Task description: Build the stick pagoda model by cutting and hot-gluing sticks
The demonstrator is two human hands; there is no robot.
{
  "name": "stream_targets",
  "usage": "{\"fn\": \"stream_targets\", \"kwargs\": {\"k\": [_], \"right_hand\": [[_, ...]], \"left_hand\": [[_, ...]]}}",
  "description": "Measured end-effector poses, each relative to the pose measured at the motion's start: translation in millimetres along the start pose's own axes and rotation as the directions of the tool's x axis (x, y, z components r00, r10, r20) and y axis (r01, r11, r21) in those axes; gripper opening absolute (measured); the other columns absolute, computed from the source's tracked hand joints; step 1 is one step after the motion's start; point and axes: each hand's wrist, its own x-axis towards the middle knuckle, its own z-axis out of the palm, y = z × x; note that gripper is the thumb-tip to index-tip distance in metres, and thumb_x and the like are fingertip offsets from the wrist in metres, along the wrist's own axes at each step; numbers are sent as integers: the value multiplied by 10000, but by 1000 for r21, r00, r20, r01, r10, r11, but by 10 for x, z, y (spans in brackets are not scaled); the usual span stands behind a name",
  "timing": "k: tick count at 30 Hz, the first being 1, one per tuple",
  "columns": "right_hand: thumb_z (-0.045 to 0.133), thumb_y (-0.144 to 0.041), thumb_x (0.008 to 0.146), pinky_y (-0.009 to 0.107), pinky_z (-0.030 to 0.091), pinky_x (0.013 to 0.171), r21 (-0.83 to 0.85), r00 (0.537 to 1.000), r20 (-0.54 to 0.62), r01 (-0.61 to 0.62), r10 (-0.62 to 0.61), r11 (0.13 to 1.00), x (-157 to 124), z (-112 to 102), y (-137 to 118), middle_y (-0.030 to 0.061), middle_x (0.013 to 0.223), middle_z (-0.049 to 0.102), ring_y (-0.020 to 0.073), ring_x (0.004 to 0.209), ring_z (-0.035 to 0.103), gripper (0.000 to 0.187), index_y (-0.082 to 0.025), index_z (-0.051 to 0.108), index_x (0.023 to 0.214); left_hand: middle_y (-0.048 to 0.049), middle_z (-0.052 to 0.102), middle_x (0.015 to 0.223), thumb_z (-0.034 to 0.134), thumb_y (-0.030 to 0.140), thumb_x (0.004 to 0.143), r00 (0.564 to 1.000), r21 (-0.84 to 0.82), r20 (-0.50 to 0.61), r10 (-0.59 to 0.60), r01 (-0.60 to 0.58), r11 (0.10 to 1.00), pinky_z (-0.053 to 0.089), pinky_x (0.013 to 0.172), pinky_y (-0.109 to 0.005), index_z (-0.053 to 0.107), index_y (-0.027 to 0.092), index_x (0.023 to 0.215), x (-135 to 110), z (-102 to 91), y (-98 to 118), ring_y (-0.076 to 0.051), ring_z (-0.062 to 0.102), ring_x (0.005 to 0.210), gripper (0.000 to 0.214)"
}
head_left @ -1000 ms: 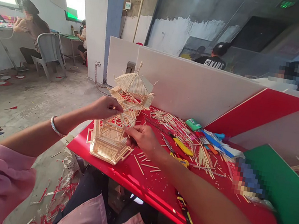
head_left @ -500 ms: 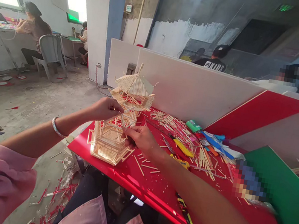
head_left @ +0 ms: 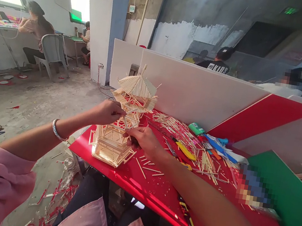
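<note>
A tiered pagoda model [head_left: 138, 86] made of thin wooden sticks stands upright on the red table, its roof at the top and a wide railed base below. My left hand [head_left: 109, 112] is closed in a pinch at the model's left side, on a thin wooden stick that points up and to the right across the middle tiers. Opposite it, my right hand [head_left: 144, 139] pinches another short wooden stick [head_left: 125, 123], which slants up toward the left fingertips. Both hands are in front of the middle tiers and hide part of them; whether the sticks touch the model is unclear.
Loose sticks [head_left: 170, 126] lie heaped on the red table [head_left: 127, 186], beside a yellow-handled tool [head_left: 185, 150], a green-labelled packet [head_left: 196, 128] and a green board [head_left: 280, 188]. White panels [head_left: 189, 88] stand behind. Scraps litter the floor at left; other people sit farther off.
The whole view has shifted slightly, so everything sits a little to the right. Both hands keep nearly the same pose around the sticks at the model.
</note>
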Motion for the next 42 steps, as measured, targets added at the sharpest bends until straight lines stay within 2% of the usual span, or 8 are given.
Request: {"fn": "stream_targets", "kwargs": {"k": [6, 12, 19, 28, 42], "right_hand": [[586, -268, 840, 175, 267, 357, -27, 1000, -11, -24, 23, 999, -23, 7, -35, -3, 470, 593, 43, 356, 435, 250, -118, 683, 665], [584, -247, 833, 175, 263, 348, -30, 999, -26, -26, 25, 999, -37, 11, -48, -1, 464, 594, 49, 356, 444, 241, -120, 683, 655], [581, -244, 831, 188, 276, 365, -32, 998, -47, -32, 30, 999, -65, 38, -73, -2, 451, 584, 53, 356, 445, 243, -119, 689, 654], [536, -243, 804, 193, 268, 369, -41, 1000, -17, -7, 7, 999, -40, 3, -40, 2, 464, 589, 61, 364, 455, 246, -121, 718, 690], [556, -253, 803, 187, 250, 349, -50, 999, 15, -36, 37, 998, -64, 4, -97, 10, 467, 606, 58, 342, 442, 231, -108, 714, 716]], "left_hand": [[-6, 583, 609, 508, 250, 809, 992, -49, -39, -120, 118, 992, 387, 549, -269, 740, 140, 1079, -1, 13, -34, -94, 467, 533, 373], [-54, 636, 715, 490, 261, 831, 999, -93, -4, -37, 37, 995, 414, 578, -265, 786, 152, 910, -13, 19, -65, -109, 543, 624, 326], [-54, 656, 732, 498, 202, 806, 999, -102, -12, -34, 32, 994, 425, 586, -267, 782, 150, 944, -12, 43, -107, -111, 559, 637, 320], [-43, 646, 721, 494, 192, 805, 999, -83, -25, -31, 29, 996, 422, 585, -256, 784, 164, 943, -22, 48, -120, -102, 552, 625, 322], [-48, 662, 725, 496, 190, 807, 999, -88, -38, -25, 21, 996, 421, 587, -271, 785, 154, 917, -29, 70, -135, -104, 554, 620, 312]]}}
